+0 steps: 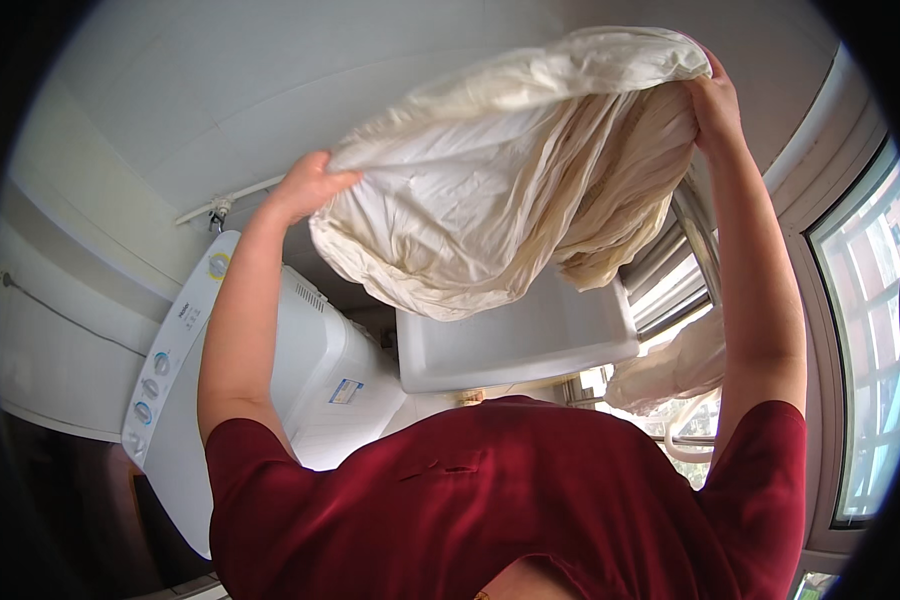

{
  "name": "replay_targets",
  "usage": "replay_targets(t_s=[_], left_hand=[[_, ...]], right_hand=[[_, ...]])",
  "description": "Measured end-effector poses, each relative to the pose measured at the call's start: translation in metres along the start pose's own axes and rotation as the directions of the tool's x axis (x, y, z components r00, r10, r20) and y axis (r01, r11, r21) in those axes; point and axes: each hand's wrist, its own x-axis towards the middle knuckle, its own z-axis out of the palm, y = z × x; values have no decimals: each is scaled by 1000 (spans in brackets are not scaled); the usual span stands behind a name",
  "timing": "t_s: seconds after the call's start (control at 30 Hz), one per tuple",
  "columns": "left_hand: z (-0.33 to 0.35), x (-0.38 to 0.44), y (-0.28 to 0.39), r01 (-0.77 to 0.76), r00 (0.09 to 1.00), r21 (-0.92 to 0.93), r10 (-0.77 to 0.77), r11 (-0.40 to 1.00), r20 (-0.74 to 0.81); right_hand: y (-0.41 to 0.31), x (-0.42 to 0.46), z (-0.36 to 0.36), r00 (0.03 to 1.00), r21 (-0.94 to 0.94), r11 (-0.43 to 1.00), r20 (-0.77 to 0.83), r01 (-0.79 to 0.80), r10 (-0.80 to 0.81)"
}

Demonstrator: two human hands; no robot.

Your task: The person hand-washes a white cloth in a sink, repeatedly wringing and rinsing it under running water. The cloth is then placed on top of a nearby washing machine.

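Observation:
A large piece of cream-white fabric (450, 217) with bunched, gathered edges is spread between my raised hands. My left hand (311, 184) grips its left edge, thumb over the cloth. At the upper right, my right hand (716, 105) holds the opposite end, its fingers partly hidden behind the fabric. The cloth sags in folds on the right and hangs above a white sink basin (517, 345), covering the basin's far part from sight.
A white Haier washing machine (322, 360) with a dial control panel (157, 360) stands at the left. Behind it a tap (217, 214) sits on a wall pipe. To the right are a framed window (862, 337) and bundled pale fabric (675, 367) beside a metal rail.

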Motion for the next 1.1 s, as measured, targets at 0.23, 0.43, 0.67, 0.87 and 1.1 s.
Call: replay_targets(t_s=[0.23,0.43,0.67,0.87,1.1], left_hand=[[23,-16,4,-240,879,118,165,963,447],[39,-2,-39,-60,971,-382,143,922,192],[50,-27,-76,290,830,-626,135,723,541],[121,-55,-47,174,548,64,-151,983,823],[141,-66,-83,526,773,-789,207,319,599]], right_hand=[[-3,7,-1,999,94,995,-37,-13,16],[-16,-9,21,978,-54,994,195,90,-78],[6,-27,38,999,-93,996,47,5,-1],[28,-21,38,1000,-4,1000,0,-28,28],[41,-8,31,990,39,999,-135,-33,38]])
